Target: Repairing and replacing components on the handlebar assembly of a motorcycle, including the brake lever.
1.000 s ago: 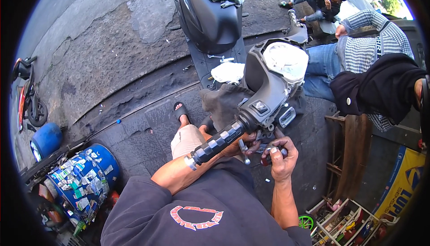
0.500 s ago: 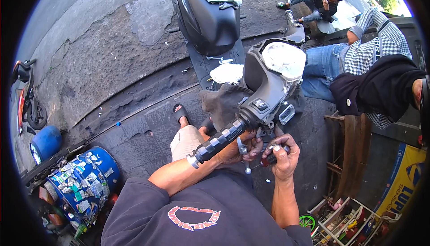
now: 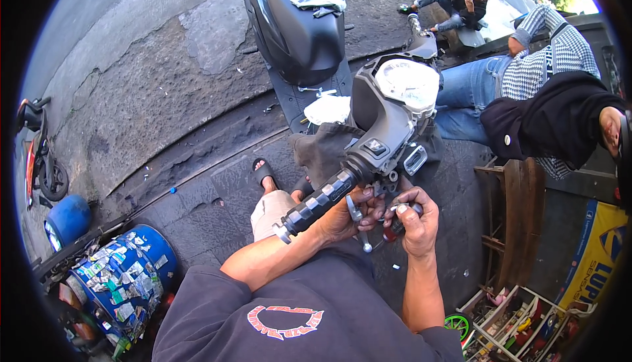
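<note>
A scooter's handlebar stands in front of me, with a ribbed black and grey grip [image 3: 318, 202] at its left end. My left hand [image 3: 339, 223] reaches under this grip, fingers closed around a silver brake lever [image 3: 356, 213] close to its mount. Just to the right, my right hand [image 3: 417, 225] is closed on a small dark and red object [image 3: 394, 229]; its kind is mostly hidden by the fingers. The two hands nearly meet below the handlebar's switch housing [image 3: 374, 146]. A clear-covered instrument cluster [image 3: 409, 85] sits at the handlebar's middle.
The scooter's dark seat [image 3: 299, 39] carries a pale cloth [image 3: 318, 0]. A person in jeans [image 3: 471, 92] is close by on the right; another person [image 3: 469, 3] sits farther back. Blue drums [image 3: 128, 266] stand at left, a parts rack [image 3: 520, 322] at lower right.
The view has shifted slightly, so the scooter appears a little farther left. Both hands keep their places under the handlebar, with only small finger movement.
</note>
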Available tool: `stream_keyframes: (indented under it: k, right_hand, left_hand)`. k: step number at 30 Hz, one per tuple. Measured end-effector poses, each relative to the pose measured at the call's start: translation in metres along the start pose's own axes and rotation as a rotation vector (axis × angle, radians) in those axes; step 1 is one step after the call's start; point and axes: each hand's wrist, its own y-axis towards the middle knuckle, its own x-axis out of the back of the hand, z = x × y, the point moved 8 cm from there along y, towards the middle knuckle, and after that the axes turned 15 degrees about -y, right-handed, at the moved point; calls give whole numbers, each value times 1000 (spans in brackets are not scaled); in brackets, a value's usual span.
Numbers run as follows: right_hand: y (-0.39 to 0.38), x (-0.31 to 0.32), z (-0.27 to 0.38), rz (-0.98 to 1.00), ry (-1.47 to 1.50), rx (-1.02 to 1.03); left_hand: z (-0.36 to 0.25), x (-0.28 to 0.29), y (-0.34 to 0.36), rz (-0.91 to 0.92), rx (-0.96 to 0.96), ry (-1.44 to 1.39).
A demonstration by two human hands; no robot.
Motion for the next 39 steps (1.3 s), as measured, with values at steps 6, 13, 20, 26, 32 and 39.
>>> stream_keyframes:
  k: [6,13,20,26,32,39]
  right_hand:
    - [2,3,4,21,86,-16]
    - [1,6,3,58,-11,-79]
    - [-1,4,4,60,52,-63]
    - [0,5,5,19,-13,-64]
    - [3,5,7,37,25,-77]
    - [4,3,4,36,50,-68]
  left_hand:
    - [4,1,-2,-104,26,2]
    - [11,0,-5,-92,116,-92]
    - [7,3,-5,-75,80,44]
    - [11,-3,-4,-84,56,-74]
    - [6,-1,-2,-73,-2,-77]
    - [7,1,-6,-101,28,-7]
